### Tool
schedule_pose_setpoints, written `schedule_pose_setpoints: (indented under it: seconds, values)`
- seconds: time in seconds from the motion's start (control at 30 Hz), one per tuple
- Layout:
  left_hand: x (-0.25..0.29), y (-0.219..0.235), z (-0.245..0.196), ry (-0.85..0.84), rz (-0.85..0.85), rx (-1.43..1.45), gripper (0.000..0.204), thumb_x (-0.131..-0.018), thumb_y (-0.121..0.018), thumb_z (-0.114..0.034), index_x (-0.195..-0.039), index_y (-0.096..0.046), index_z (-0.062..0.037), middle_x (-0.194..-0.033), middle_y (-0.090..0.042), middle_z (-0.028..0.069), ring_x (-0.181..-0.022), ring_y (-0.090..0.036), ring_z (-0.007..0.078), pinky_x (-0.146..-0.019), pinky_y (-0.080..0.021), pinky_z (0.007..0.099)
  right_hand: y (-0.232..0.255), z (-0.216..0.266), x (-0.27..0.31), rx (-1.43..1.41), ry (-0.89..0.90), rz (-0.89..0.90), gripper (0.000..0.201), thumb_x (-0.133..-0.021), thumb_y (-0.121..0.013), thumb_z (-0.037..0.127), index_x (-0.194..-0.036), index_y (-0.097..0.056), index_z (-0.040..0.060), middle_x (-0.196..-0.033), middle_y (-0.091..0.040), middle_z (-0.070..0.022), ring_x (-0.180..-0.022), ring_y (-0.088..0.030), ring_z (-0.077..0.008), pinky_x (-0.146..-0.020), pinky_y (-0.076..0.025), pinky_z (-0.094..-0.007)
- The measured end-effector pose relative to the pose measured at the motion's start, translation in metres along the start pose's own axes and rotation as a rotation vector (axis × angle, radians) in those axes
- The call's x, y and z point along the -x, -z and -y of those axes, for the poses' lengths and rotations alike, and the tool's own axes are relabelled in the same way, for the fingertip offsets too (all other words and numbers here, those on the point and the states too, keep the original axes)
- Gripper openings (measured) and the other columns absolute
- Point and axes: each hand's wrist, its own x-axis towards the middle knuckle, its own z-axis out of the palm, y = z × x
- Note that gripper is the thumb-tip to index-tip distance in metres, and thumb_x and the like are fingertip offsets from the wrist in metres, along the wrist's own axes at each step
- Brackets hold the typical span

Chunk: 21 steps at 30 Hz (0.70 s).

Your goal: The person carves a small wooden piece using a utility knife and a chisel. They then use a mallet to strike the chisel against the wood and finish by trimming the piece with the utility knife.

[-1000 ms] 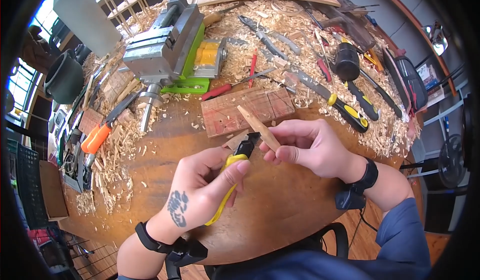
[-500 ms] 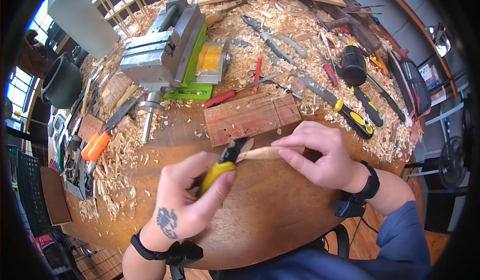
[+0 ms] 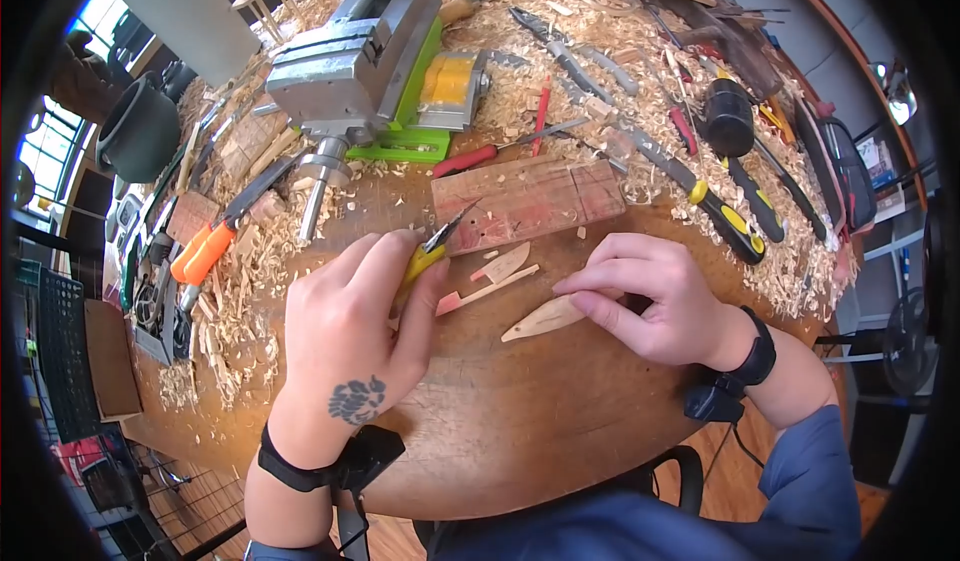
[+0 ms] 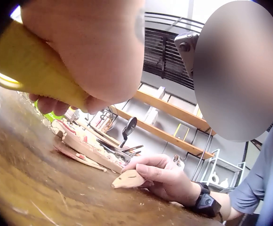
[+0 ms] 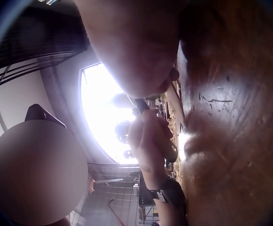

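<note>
The left hand (image 3: 355, 316) grips a yellow utility knife (image 3: 425, 259), its blade tip pointing up and away over the edge of a reddish wooden block (image 3: 520, 203). Between thumb and fingers the right hand (image 3: 655, 301) pinches a thin, pointed wooden piece (image 3: 545, 320), low over the table. A small dark mark shows near that piece's tip in the left wrist view (image 4: 128, 179). Beside the block lie a small flat wooden offcut (image 3: 508, 261) and a narrow strip (image 3: 490, 290) with a pink end. The right wrist view is dark, with the piece mostly hidden.
A metal vise (image 3: 345, 71) on a green base stands at the back left. Orange-handled pliers (image 3: 205, 253) lie left of the hands. Wood shavings, a black mallet (image 3: 729, 118), a yellow-black handled tool (image 3: 728, 226) and a red-handled file (image 3: 465, 161) spread across the back and right.
The left hand has drawn the knife away from the wooden piece and turned it. The right hand has lowered the piece toward the table. The offcut and strip are now uncovered.
</note>
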Motion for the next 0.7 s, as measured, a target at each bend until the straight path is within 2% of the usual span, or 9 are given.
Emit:
schedule_pose_setpoints:
  seconds: [0.1,0.17,0.27,0.37,0.5,0.7]
  values:
    - [0.001,0.001,0.004,-0.038,0.044,-0.137,0.016,-0.094,-0.076,-0.012,-0.106,-0.070,-0.0038,-0.083,-0.067,0.0125,-0.071,-0.069,0.0318,-0.061,-0.052,0.0443,-0.001,-0.005,-0.001,0.035,0.061,-0.010,0.008,-0.096,-0.078,0.008,-0.101,-0.080,0.0030,-0.089,-0.070,-0.0075,-0.065,-0.067,-0.0175,-0.059,-0.054,-0.0302]
    - [0.001,0.002,0.006,-0.149,0.103,-0.281,0.019,-0.092,-0.078,-0.014,-0.106,-0.069,-0.0052,-0.085,-0.067,0.0099,-0.076,-0.070,0.0299,-0.064,-0.053,0.0438,-0.003,-0.004,0.000,0.016,0.036,-0.008,0.008,-0.096,-0.077,0.008,-0.101,-0.080,0.0031,-0.089,-0.070,-0.0076,-0.066,-0.067,-0.0178,-0.060,-0.054,-0.0304]
    - [0.000,0.006,-0.001,-0.134,0.171,-0.265,0.026,-0.091,-0.080,-0.017,-0.112,-0.073,-0.0033,-0.089,-0.069,0.0120,-0.078,-0.069,0.0343,-0.070,-0.053,0.0443,-0.002,-0.004,0.001,0.012,0.011,0.002,0.008,-0.096,-0.077,0.008,-0.102,-0.080,0.0034,-0.090,-0.070,-0.0078,-0.067,-0.068,-0.0183,-0.060,-0.054,-0.0306]
    - [0.002,0.004,0.003,-0.205,0.129,-0.230,0.027,-0.088,-0.082,-0.017,-0.110,-0.074,-0.0031,-0.087,-0.067,0.0106,-0.076,-0.067,0.0329,-0.070,-0.053,0.0435,-0.002,-0.005,0.000,0.038,0.014,0.013,0.008,-0.096,-0.077,0.008,-0.102,-0.080,0.0036,-0.090,-0.070,-0.0077,-0.068,-0.068,-0.0185,-0.061,-0.055,-0.0307]
    - [0.002,0.004,0.005,-0.210,0.136,-0.231,0.027,-0.086,-0.083,-0.015,-0.109,-0.075,-0.0031,-0.088,-0.067,0.0104,-0.077,-0.067,0.0327,-0.071,-0.053,0.0435,-0.002,-0.004,0.000,0.042,0.022,0.008,0.008,-0.095,-0.077,0.008,-0.101,-0.080,0.0036,-0.090,-0.070,-0.0079,-0.068,-0.068,-0.0189,-0.061,-0.055,-0.0306]
    - [0.002,0.003,-0.004,-0.202,0.046,-0.280,0.027,-0.084,-0.080,-0.006,-0.111,-0.076,-0.0039,-0.092,-0.066,0.0108,-0.082,-0.066,0.0333,-0.073,-0.053,0.0440,-0.001,-0.002,-0.001,0.038,0.022,0.024,0.008,-0.094,-0.078,0.007,-0.101,-0.080,0.0035,-0.089,-0.070,-0.0085,-0.070,-0.068,-0.0203,-0.062,-0.054,-0.0318]
